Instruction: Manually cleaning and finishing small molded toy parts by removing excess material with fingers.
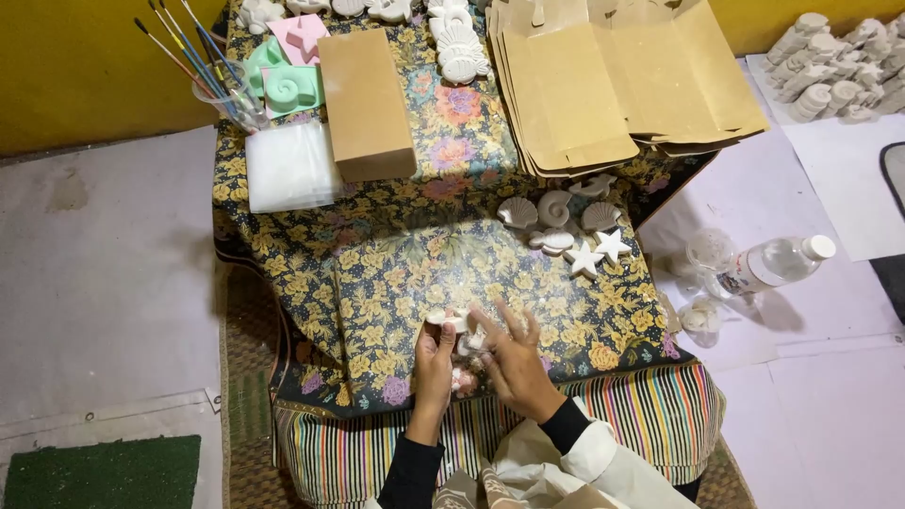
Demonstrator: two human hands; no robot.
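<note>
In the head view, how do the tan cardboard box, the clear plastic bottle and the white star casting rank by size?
1. Tan cardboard box, largest.
2. Clear plastic bottle with white cap.
3. White star casting, smallest.
The bottle lies on the floor, farther from the camera, so it may look smaller than it is.
</note>
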